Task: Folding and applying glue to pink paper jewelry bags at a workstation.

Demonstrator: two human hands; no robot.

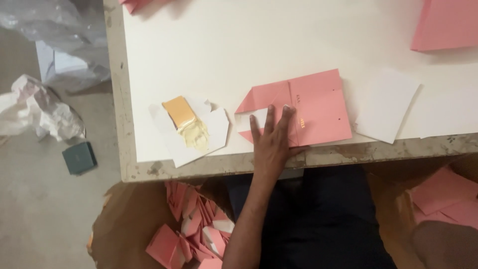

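The left hand's (271,137) grip is wide and flat: fingers spread and straight, palm down, pressing on a pink paper bag (303,109) that lies flat on the bench (259,45). It clasps nothing; the fingertips rest on the bag's folded left part, where a triangular flap and a white inner strip show, and the heel of the hand sits at the bench's near edge. The forearm runs down and to the left from the wrist, passing over the person's dark trousers (323,219). The right hand is not in view, so its grip cannot be told.

The pink bag lies near the front edge of the bench, about the middle of the view, its right part flat and closed. Just to its right a white sheet (386,107) lies tilted, touching or slightly under the bag's corner. To the left of the hand, apart from it, a white card (199,134) carries a yellow-orange glue block (180,113) with a glossy smear below it. Another pink piece (443,25) lies at the far right corner of the bench.

Below the bench edge, a brown carton (129,219) at the left holds a heap of pink folded bags (194,229); more pink sheets (443,197) lie at the right. On the floor to the left are crumpled white paper (35,107) and a small dark green box (79,158).
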